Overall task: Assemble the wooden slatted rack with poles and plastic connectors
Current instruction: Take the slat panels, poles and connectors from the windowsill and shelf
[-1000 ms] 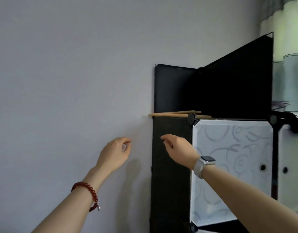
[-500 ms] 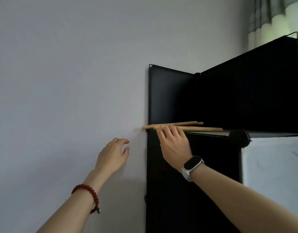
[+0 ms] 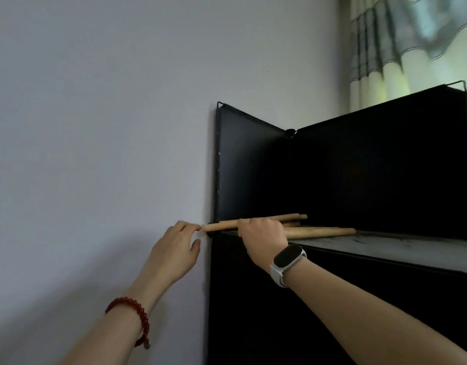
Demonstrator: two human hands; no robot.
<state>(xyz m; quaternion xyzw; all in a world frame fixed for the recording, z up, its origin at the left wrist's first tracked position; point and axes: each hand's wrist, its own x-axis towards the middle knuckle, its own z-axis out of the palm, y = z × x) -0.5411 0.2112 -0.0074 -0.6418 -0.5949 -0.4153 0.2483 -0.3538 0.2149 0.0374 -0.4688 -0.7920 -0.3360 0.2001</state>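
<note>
Our right grip [image 3: 262, 234] curls over the poles [image 3: 319, 231] on the shelf [image 3: 385, 246]; they run left-right, sticking out past the shelf's left edge. Our left grip [image 3: 174, 248], fingers loosely bent and holding nothing, sits just beside that end.

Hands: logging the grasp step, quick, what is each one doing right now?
Left hand: open, fingertips at the end of the wooden poles, gripping nothing.
Right hand: fingers curled over the poles, holding them.
</note>
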